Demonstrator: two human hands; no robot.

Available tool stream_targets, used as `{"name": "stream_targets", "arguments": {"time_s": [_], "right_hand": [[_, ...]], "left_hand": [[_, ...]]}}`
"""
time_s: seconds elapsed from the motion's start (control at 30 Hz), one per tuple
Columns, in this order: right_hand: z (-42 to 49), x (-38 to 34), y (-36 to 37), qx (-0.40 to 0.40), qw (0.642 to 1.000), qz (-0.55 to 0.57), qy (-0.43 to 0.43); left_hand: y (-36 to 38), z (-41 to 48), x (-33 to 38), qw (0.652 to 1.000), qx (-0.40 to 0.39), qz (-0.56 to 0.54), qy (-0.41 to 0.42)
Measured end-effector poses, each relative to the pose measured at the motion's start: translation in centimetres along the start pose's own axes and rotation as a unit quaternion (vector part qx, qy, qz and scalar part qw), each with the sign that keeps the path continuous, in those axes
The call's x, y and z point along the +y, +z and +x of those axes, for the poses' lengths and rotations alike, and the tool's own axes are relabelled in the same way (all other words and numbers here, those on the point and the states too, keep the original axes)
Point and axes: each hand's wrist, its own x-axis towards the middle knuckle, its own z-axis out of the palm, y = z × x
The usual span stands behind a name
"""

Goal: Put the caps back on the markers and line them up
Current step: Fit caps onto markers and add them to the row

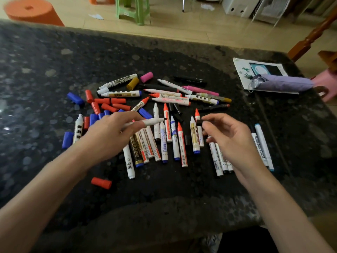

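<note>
My left hand (111, 132) grips a white marker (149, 121) with a bare black tip that points right. My right hand (228, 136) pinches a small black cap (199, 122) a short way right of that tip, apart from it. Beneath both hands, several uncapped markers (175, 141) lie scattered on the dark stone table (164, 189). Loose red caps (109, 105) and blue caps (75, 98) lie at the left. One red cap (101, 182) sits alone near the front. A pink cap (146, 77) and a gold cap (132, 83) lie at the back.
A few capped markers (262, 145) lie side by side just right of my right hand. A folded purple umbrella (284, 83) rests on a printed cloth (244, 70) at the table's far right corner. Beyond the table stand an orange stool (31, 10) and a green stool (135, 8).
</note>
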Motion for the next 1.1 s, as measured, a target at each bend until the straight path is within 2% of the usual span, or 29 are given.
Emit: {"name": "stream_targets", "arguments": {"time_s": [0.13, 0.3, 0.57, 0.73, 0.87, 1.1], "right_hand": [[0.5, 1.1, 0.6, -0.018, 0.990, -0.142, -0.001], [1.4, 1.9, 2.2, -0.022, 0.951, -0.308, -0.023], [3.0, 2.6, 2.5, 0.005, 0.954, -0.299, -0.030], [3.5, 2.5, 2.8, 0.036, 0.940, -0.335, -0.054], [3.5, 3.2, 3.1, 0.027, 0.910, -0.402, -0.098], [3.6, 2.8, 2.9, 0.008, 0.914, -0.400, -0.072]], "left_hand": [[2.2, -1.0, 1.2, 0.999, -0.032, 0.004, -0.031], [4.9, -1.7, 2.6, 1.000, -0.002, 0.015, -0.019], [5.3, -1.9, 2.6, 1.000, 0.000, 0.022, -0.017], [5.5, -1.9, 2.8, 1.000, 0.007, 0.028, 0.010], [6.2, -2.1, 3.0, 1.000, 0.000, 0.020, 0.018], [7.1, -2.1, 3.5, 0.999, 0.006, 0.022, 0.023]]}}
